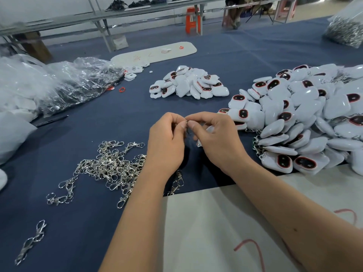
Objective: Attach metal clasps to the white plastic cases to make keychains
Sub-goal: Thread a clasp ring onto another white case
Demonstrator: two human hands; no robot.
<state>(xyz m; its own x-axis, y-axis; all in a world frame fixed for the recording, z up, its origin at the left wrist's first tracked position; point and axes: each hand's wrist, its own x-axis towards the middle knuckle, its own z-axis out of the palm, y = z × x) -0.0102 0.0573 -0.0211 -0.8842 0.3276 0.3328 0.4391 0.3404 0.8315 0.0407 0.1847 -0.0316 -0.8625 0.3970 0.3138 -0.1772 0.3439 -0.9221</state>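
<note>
curled hands (pixel 193 134) around metal clasp (pixel 186 122)

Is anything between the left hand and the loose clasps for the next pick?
Nothing visible. The clasps lie in the open on the blue cloth, just left of the left hand, whose forearm covers the pile's right edge.

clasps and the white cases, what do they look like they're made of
Clasps: likely metal, polished silver finish; they glint with sharp highlights. Cases: apparently glossy hard plastic, smooth white shells with soft light reflections; dark red-rimmed insets on some.
</note>
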